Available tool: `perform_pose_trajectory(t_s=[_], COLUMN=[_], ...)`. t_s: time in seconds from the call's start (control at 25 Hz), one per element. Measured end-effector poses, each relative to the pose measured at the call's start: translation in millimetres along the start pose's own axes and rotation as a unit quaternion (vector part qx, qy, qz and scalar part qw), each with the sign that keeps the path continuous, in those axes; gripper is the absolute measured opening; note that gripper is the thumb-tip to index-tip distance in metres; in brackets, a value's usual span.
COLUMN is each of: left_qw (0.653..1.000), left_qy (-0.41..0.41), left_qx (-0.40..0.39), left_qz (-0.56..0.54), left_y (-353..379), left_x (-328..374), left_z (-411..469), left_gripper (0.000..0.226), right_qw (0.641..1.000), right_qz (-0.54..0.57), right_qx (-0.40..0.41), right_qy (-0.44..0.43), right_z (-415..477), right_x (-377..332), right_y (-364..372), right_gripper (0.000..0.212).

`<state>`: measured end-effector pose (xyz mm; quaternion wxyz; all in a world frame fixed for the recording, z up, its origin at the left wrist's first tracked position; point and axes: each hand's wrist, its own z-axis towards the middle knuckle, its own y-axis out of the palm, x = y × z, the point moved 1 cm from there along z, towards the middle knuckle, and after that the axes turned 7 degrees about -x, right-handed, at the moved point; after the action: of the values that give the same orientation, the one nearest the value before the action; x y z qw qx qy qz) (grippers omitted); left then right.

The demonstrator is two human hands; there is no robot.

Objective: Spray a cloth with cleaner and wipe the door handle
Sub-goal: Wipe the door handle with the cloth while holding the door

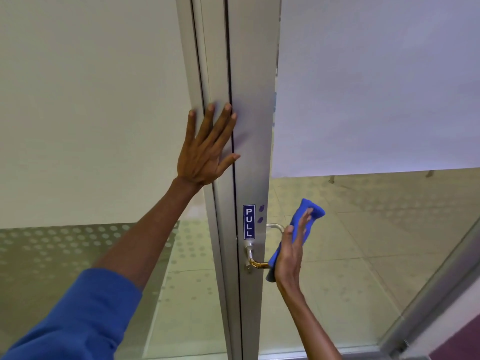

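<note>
My left hand (205, 149) lies flat with fingers spread against the grey door frame (249, 157), above the blue PULL sticker (248, 222). My right hand (291, 253) is open, fingers straight, pressing the folded blue cloth (309, 216) against the metal door handle (255, 263), just beside the glass.

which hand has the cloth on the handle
The right hand, pressing the blue cloth against the door handle. The left hand is empty, flat on the door frame.
</note>
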<state>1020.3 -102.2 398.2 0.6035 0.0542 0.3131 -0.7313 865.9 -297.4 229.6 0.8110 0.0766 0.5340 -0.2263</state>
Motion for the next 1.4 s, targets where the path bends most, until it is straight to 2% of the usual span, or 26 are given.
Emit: perform_pose_trajectory(t_s=[0.04, 0.12, 0.2, 0.4, 0.6, 0.8, 0.96, 1.12, 1.4], left_qw=[1.000, 1.000, 1.000, 1.000, 1.000, 1.000, 1.000, 1.000, 1.000], left_qy=[0.000, 0.001, 0.002, 0.002, -0.001, -0.009, -0.012, -0.012, -0.016], left_qx=[0.002, 0.004, 0.005, 0.005, 0.005, 0.004, 0.002, 0.003, 0.005], left_qz=[-0.001, 0.001, 0.004, 0.018, 0.020, 0.026, 0.029, 0.027, 0.017], left_y=[1, 2, 3, 6, 4, 1, 2, 1, -1], left_x=[-1, -1, -1, -2, 0, 0, 0, 2, 3], left_z=[-1, -2, -1, -1, 0, 1, 1, 1, 2], left_gripper=[0.083, 0.083, 0.083, 0.085, 0.085, 0.083, 0.083, 0.082, 0.081], right_qw=[0.999, 0.994, 0.979, 0.915, 0.837, 0.762, 0.727, 0.672, 0.643], right_qz=[-0.003, -0.029, -0.117, -0.314, -0.416, -0.477, -0.495, -0.509, -0.487], right_qx=[-0.003, -0.064, -0.126, -0.171, -0.214, -0.290, -0.341, -0.407, -0.505], right_qy=[-0.046, -0.083, -0.106, -0.186, -0.285, -0.328, -0.332, -0.353, -0.306], right_z=[5, 19, 34, 49, 71, 88, 95, 95, 88], right_x=[6, 24, 41, 66, 60, 62, 64, 72, 92], right_y=[12, 31, 44, 42, 22, 1, -9, -19, -22], right_gripper=[0.054, 0.060, 0.059, 0.060, 0.066, 0.066, 0.064, 0.063, 0.060])
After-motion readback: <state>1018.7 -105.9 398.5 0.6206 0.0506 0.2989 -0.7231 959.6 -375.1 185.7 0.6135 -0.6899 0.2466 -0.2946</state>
